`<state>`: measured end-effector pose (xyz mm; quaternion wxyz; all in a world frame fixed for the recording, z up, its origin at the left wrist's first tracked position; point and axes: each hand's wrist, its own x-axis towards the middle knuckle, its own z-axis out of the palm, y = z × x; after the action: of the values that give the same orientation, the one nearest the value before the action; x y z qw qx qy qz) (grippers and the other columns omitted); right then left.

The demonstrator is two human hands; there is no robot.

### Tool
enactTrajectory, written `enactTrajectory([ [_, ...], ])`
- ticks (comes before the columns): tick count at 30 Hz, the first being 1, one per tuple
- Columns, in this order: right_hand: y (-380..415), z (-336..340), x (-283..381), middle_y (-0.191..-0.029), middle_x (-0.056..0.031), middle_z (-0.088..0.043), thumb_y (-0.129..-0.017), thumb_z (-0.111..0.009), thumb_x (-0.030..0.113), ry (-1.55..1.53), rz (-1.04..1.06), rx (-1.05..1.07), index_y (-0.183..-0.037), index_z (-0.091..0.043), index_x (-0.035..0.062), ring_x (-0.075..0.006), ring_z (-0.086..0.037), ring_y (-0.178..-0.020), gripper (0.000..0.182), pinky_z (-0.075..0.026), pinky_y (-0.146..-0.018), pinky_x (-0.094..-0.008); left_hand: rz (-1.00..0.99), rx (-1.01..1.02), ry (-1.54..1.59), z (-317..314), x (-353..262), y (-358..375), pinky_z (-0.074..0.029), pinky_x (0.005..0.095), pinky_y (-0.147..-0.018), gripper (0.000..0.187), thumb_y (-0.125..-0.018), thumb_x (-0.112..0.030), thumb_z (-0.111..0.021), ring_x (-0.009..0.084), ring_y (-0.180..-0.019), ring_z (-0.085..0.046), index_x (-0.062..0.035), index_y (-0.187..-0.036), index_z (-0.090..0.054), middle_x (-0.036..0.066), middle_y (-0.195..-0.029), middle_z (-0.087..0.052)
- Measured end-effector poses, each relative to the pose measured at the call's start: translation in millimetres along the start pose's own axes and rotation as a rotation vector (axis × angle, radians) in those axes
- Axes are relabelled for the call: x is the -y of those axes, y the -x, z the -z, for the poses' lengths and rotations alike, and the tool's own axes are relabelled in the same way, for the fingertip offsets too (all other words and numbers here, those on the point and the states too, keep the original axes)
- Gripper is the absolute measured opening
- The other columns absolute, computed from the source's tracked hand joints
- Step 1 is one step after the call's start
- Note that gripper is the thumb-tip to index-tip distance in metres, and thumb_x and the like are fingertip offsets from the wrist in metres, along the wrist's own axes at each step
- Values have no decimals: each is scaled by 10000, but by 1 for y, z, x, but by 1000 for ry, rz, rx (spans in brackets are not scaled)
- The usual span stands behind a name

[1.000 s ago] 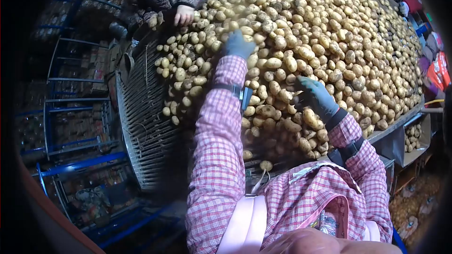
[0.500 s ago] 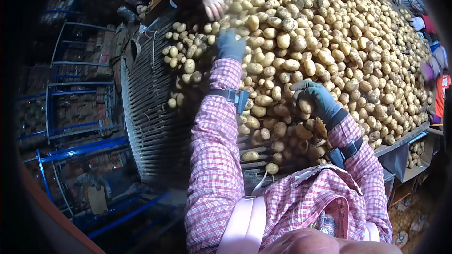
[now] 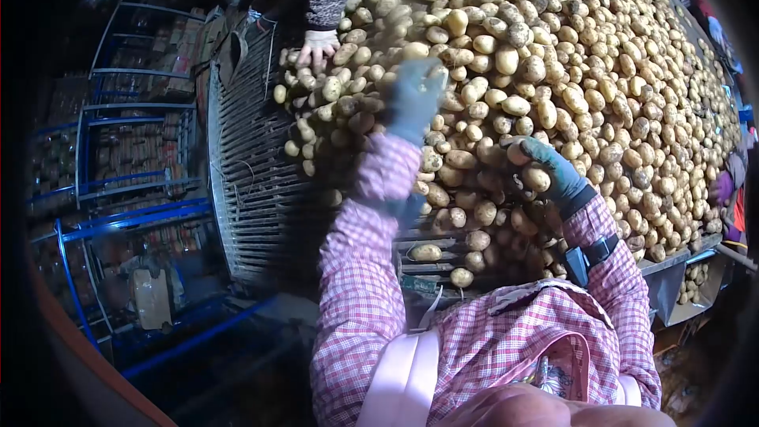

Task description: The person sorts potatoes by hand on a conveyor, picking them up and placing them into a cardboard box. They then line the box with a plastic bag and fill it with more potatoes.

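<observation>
A big heap of potatoes (image 3: 545, 115), many with dirt on their skins, lies under both my hands. My left hand (image 3: 417, 95), in a grey-blue glove, is over the left part of the heap; motion smears its fingers, so what they hold cannot be made out. On the right, my right hand (image 3: 556, 168), in a grey-green glove, curls around a potato (image 3: 536, 179) close to the near side of the heap. Other potatoes crowd around its fingertips. A loose potato (image 3: 425, 253) rests on the slats nearest my body.
A slatted metal rack (image 3: 249, 182) runs down the left of the heap. Another person's bare hand (image 3: 319, 46) touches potatoes at the upper left. Blue metal frames (image 3: 138, 217) stand farther left. A gloved hand (image 3: 715, 30) shows at the right edge.
My left hand has moved slightly right and toward me. My right hand has shifted a little right, still around a potato. The other person's bare hand has moved left and down onto the potatoes.
</observation>
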<state>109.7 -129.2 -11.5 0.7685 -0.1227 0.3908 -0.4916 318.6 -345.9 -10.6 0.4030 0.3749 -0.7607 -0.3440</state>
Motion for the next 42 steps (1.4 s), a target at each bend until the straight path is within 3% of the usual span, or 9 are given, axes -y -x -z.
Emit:
enactTrajectory([
  [6,2,13,-11,-1133,-130,-713,-1059,-481,351,-67,63,101,-1366,-569,-4,-212,-691,-1029,477,-555,-914,-334,173,45,-859,16,30,-37,-442,464,-1063,615,-858,-488,-715,394,-1220,-550,-114,-1338,-623,220,-1332,-570],
  [14,4,32,-19,-1215,-102,-672,-1051,-558,290,147,188,43,-1318,-592,-19,-176,-638,-1093,410,-530,-949,-329,0,451,-644,-18,-43,92,-529,403,-969,415,-868,-283,-759,306,-1101,-649,-48,-1199,-673,183,-1307,-602],
  [18,33,-1,-1,-1125,-129,-691,-1045,-526,393,10,120,109,-1270,-616,-12,-208,-656,-997,473,-535,-889,-322,41,-27,-130,33,-26,84,-534,416,-897,337,-826,-184,-776,315,-1008,-645,-35,-1114,-682,131,-1066,-664],
  [22,53,-7,0,-1120,-148,-695,-1061,-470,406,16,100,122,-1286,-603,-21,-233,-666,-1013,501,-546,-875,-347,143,-275,-804,151,63,2,-518,451,-963,521,-826,-280,-753,385,-1047,-645,-72,-1286,-626,250,-1171,-656],
  [23,56,-9,-2,-1121,-148,-696,-1062,-467,404,10,84,104,-1292,-598,-21,-238,-668,-1021,501,-548,-877,-353,524,-141,-501,158,51,-15,-512,405,-975,448,-836,-202,-750,346,-1098,-651,-47,-1247,-661,228,-1195,-678],
  [26,58,-4,-6,-1144,-158,-690,-1071,-456,401,30,97,105,-1320,-577,-23,-254,-674,-1053,507,-551,-908,-370,542,-81,-637,163,133,-33,-522,383,-954,432,-838,-169,-731,313,-1068,-667,-45,-1247,-667,202,-1169,-705],
  [32,62,-1,-5,-1224,-143,-669,-1082,-493,229,-76,144,131,-1356,-549,-20,-208,-658,-1075,374,-554,-900,-329,515,-215,453,110,31,-18,-570,281,-762,359,-818,-79,-687,161,-857,-666,19,-1163,-684,68,-1054,-705],
  [36,64,-5,-10,-1221,-143,-676,-1079,-438,383,0,341,16,-1341,-556,-19,-219,-679,-1035,494,-571,-867,-344,651,277,1235,50,-40,29,-609,389,-893,506,-852,-102,-649,254,-1063,-679,8,-1342,-588,123,-1190,-674],
  [42,91,21,-6,-1201,-131,-689,-1029,-525,463,-549,132,27,-1295,-593,2,-220,-704,-971,537,-603,-767,-353,667,489,1108,-74,-128,119,-533,390,-1028,529,-937,-112,-596,257,-1208,-620,13,-1440,-493,159,-1334,-613],
])
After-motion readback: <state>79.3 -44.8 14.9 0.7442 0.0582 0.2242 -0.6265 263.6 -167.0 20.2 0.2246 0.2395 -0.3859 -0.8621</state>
